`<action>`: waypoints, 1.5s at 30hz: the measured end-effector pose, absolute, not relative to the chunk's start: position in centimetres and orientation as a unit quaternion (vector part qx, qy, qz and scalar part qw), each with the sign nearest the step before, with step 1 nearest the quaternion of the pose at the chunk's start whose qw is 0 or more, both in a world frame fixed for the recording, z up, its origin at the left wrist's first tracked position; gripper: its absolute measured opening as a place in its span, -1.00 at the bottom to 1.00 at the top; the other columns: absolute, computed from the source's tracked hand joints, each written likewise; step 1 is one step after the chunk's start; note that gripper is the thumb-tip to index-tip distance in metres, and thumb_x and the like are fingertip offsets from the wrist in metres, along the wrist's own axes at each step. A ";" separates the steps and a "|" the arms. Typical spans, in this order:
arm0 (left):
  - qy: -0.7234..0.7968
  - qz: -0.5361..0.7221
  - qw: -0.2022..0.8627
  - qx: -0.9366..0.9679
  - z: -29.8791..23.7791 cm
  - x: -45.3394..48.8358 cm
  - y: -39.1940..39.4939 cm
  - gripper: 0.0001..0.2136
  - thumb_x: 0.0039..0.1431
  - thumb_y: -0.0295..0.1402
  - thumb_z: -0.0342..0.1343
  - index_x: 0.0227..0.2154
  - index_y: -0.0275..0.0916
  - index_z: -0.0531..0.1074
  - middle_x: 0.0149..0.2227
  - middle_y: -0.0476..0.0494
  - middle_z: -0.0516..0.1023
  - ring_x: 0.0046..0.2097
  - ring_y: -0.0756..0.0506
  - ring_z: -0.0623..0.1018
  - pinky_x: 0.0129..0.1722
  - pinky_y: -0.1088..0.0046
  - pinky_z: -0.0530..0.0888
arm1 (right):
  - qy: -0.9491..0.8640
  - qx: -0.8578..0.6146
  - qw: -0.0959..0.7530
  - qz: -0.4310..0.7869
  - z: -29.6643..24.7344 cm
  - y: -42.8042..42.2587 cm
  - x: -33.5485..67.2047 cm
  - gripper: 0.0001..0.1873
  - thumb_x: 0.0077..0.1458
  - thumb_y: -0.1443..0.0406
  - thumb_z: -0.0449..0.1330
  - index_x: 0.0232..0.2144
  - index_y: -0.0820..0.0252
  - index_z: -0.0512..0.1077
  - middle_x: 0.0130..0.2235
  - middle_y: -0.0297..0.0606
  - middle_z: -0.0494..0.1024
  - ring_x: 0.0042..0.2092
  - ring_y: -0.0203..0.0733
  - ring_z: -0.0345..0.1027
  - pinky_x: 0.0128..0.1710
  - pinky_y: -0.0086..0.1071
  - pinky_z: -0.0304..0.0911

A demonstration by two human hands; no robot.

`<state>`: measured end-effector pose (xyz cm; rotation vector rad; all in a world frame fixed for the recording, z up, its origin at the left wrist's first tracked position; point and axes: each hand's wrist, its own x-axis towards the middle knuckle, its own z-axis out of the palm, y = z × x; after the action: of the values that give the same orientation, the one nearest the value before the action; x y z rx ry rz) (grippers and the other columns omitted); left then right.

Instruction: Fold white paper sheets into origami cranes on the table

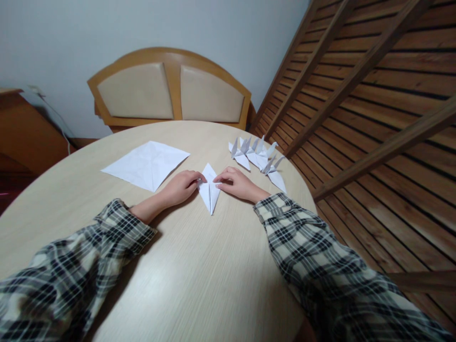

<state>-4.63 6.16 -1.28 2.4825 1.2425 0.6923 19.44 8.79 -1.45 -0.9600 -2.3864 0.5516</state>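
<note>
A partly folded white paper piece (210, 191), kite-shaped with its point toward me, lies on the round pale wooden table (185, 266). My left hand (181, 186) pinches its left edge with curled fingers. My right hand (237, 183) presses its right edge with its fingertips, the fingers bent. Both sleeves are black-and-white plaid.
A creased square white sheet (147, 164) lies flat to the left of my hands. Several folded white paper cranes (257, 157) sit near the table's right rim. A wooden chair with beige pads (171, 92) stands behind the table. A slatted wooden wall (374, 118) rises on the right.
</note>
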 end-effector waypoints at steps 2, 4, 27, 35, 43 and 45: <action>0.429 0.239 0.136 0.860 -1.3 -4.6 6.1 -0.77 0.26 -0.46 -0.13 -0.21 -0.26 0.45 -0.19 -0.21 0.58 -0.14 -0.14 0.52 -0.03 0.21 0.42 | -0.878 -0.352 0.257 0.201 -1.5 8.8 19.4 -0.84 0.18 0.28 0.22 -0.20 0.16 0.56 -0.23 -0.21 0.49 -0.11 -0.16 0.32 -0.03 -0.23 0.21; 0.432 0.237 0.132 0.860 -1.3 -4.6 6.1 -0.76 0.27 -0.45 -0.13 -0.20 -0.26 0.45 -0.19 -0.22 0.58 -0.14 -0.15 0.51 -0.03 0.21 0.42 | -0.878 -0.350 0.260 0.199 -1.6 8.9 19.4 -0.84 0.22 0.26 0.19 -0.21 0.16 0.55 -0.24 -0.21 0.49 -0.12 -0.17 0.31 -0.04 -0.24 0.21; 0.446 0.237 0.147 0.850 -1.2 -4.6 6.1 -0.79 0.27 -0.43 -0.12 -0.25 -0.24 0.44 -0.21 -0.20 0.58 -0.16 -0.14 0.51 -0.05 0.22 0.41 | -0.866 -0.358 0.271 0.221 -1.4 8.9 19.2 -0.70 0.27 0.22 0.12 -0.51 0.16 0.42 -0.36 -0.26 0.44 -0.19 -0.19 0.31 -0.08 -0.28 0.20; 0.449 0.238 0.153 0.847 -1.1 -4.6 6.0 -0.79 0.26 -0.43 -0.12 -0.26 -0.23 0.43 -0.21 -0.19 0.57 -0.15 -0.14 0.51 -0.04 0.22 0.41 | -0.875 -0.349 0.255 0.216 -1.4 8.7 19.5 -0.98 0.10 0.34 0.26 -0.35 0.18 0.49 -0.26 -0.25 0.46 -0.12 -0.16 0.30 -0.04 -0.26 0.17; 0.463 0.254 0.170 0.832 -1.3 -4.6 6.1 -0.84 0.27 -0.39 -0.12 -0.28 -0.21 0.38 -0.22 -0.18 0.54 -0.17 -0.14 0.49 -0.08 0.22 0.41 | -0.880 -0.339 0.259 0.210 -1.5 8.9 19.5 -0.94 0.13 0.33 0.24 -0.31 0.16 0.52 -0.26 -0.25 0.49 -0.11 -0.16 0.30 -0.03 -0.25 0.18; 0.465 0.258 0.174 0.829 -1.3 -4.6 6.1 -0.86 0.27 -0.39 -0.11 -0.30 -0.20 0.35 -0.25 -0.16 0.52 -0.19 -0.13 0.47 -0.09 0.23 0.41 | -0.879 -0.341 0.258 0.212 -1.5 8.9 19.5 -0.94 0.13 0.33 0.24 -0.31 0.15 0.52 -0.26 -0.25 0.49 -0.11 -0.15 0.31 -0.03 -0.25 0.18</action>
<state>-4.63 6.11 -1.27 2.3499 1.3185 0.7306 19.52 8.85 -1.47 -0.9240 -2.3834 0.5742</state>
